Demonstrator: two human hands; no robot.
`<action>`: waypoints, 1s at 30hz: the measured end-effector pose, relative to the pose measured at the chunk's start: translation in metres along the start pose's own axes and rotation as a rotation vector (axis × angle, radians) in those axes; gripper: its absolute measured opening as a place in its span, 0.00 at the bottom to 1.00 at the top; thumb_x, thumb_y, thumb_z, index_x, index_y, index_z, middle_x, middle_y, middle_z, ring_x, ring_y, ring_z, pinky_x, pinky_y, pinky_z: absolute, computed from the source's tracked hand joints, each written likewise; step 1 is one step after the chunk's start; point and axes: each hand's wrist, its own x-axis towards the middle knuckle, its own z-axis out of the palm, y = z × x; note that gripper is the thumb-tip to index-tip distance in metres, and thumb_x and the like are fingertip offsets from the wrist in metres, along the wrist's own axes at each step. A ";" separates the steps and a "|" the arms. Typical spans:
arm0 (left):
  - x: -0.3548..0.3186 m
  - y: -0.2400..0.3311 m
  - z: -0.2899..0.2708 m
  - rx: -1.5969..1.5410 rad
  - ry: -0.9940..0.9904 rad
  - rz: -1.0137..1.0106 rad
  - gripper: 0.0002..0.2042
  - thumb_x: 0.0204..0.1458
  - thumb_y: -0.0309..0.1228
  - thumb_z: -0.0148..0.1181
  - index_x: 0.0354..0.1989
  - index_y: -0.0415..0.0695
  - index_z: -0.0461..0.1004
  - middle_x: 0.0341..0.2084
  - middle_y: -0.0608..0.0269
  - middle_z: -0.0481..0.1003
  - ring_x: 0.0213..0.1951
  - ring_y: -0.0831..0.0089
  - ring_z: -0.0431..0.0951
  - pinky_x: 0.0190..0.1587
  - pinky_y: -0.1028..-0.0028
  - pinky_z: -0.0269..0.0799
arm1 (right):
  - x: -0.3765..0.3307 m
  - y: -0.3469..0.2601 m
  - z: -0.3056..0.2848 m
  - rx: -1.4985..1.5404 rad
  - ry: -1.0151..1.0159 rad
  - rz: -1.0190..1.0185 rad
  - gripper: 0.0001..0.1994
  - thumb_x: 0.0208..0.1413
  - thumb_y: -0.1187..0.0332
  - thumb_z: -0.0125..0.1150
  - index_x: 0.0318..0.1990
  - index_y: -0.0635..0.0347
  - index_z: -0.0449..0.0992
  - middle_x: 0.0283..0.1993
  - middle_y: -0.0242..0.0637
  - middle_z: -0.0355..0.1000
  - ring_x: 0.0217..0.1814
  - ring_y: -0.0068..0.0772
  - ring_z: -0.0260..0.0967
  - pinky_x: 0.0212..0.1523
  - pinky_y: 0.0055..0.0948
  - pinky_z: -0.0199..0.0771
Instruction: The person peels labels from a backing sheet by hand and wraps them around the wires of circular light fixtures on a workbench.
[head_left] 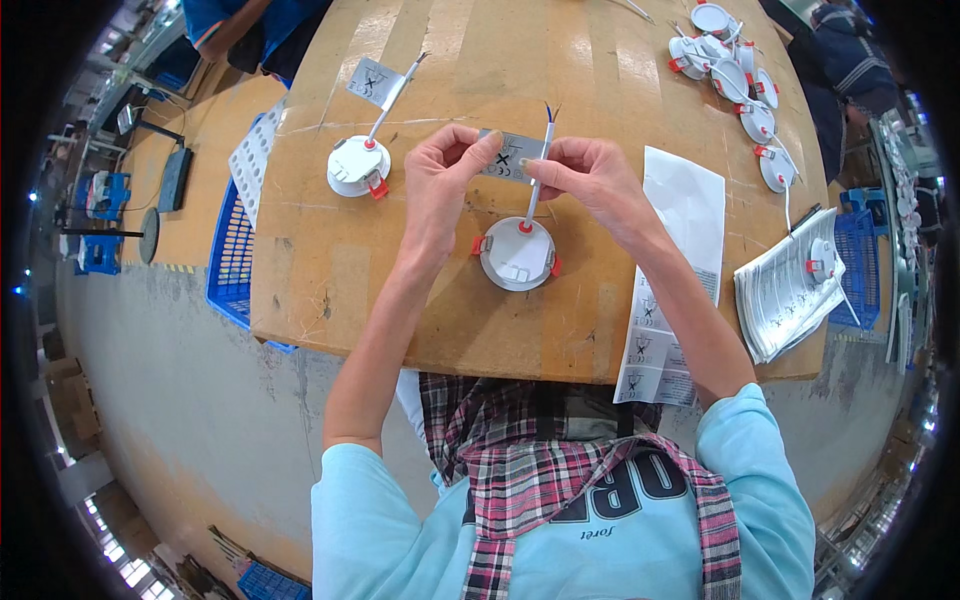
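You sat at a wide, scuffed brown work table (590, 310) with both forearms reaching forward over its near edge. Your left hand (447, 172) pinched the left end of a small rectangular silver-grey label with black print (507, 158) between thumb and index finger, a narrow grip. Your right hand (592, 182) also held a narrow grip, its thumb and fingers closed on a thin white cable (537, 186) where the label's right end met it. The label stretched between your two hands, and dark bare wire ends stuck out above the cable.

The cable ran down to a round white light fitting with red-tipped side clips (518, 262), which rested on the table just in front of you, below your hands. Further left lay a second round white fitting (355, 168), its cable bearing a silver-grey tag (373, 82).

Beside your right forearm, and partly under it, lay a long white sheet of labels (690, 205). To its right was a stack of printed white papers (778, 295) with a small white fitting (822, 258) on top. A cluster of white fittings (728, 80) lay near the table's far right edge.
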 end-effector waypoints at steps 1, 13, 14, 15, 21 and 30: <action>-0.001 0.000 0.000 0.013 0.019 0.016 0.07 0.51 0.31 0.63 0.28 0.40 0.76 0.23 0.68 0.76 0.27 0.84 0.71 0.34 0.81 0.66 | -0.001 0.000 0.000 -0.025 0.013 -0.012 0.14 0.54 0.63 0.62 0.37 0.68 0.78 0.31 0.34 0.74 0.32 0.21 0.71 0.36 0.20 0.73; -0.003 -0.007 0.000 -0.006 -0.048 -0.057 0.09 0.56 0.34 0.57 0.29 0.42 0.76 0.24 0.71 0.74 0.27 0.87 0.68 0.33 0.82 0.64 | -0.009 0.011 -0.004 -0.180 0.008 -0.037 0.16 0.51 0.60 0.63 0.38 0.66 0.79 0.30 0.34 0.75 0.32 0.21 0.69 0.34 0.23 0.68; -0.003 -0.007 0.000 -0.004 -0.048 -0.059 0.09 0.56 0.34 0.57 0.29 0.42 0.76 0.24 0.71 0.74 0.27 0.87 0.68 0.33 0.82 0.64 | -0.009 0.011 -0.004 -0.174 0.017 -0.057 0.16 0.51 0.60 0.63 0.38 0.66 0.79 0.29 0.34 0.75 0.32 0.21 0.69 0.34 0.22 0.67; -0.004 -0.007 -0.001 0.031 -0.053 -0.044 0.11 0.57 0.35 0.55 0.30 0.40 0.76 0.25 0.69 0.74 0.28 0.85 0.70 0.34 0.81 0.65 | -0.009 0.012 -0.004 -0.172 0.016 -0.056 0.16 0.51 0.60 0.63 0.38 0.66 0.79 0.29 0.34 0.75 0.32 0.21 0.69 0.34 0.22 0.67; -0.002 -0.002 0.003 -0.121 -0.085 -0.160 0.20 0.61 0.43 0.46 0.42 0.35 0.73 0.30 0.59 0.78 0.34 0.76 0.76 0.40 0.76 0.71 | -0.008 0.014 -0.008 -0.073 0.064 -0.009 0.16 0.53 0.59 0.62 0.36 0.66 0.79 0.28 0.33 0.74 0.31 0.20 0.68 0.32 0.21 0.66; -0.010 0.003 0.007 0.150 0.048 0.003 0.22 0.59 0.41 0.50 0.50 0.33 0.66 0.36 0.53 0.76 0.38 0.70 0.76 0.44 0.71 0.70 | -0.012 0.010 -0.007 -0.105 0.163 -0.044 0.14 0.53 0.61 0.62 0.34 0.66 0.79 0.27 0.34 0.75 0.29 0.20 0.70 0.31 0.19 0.67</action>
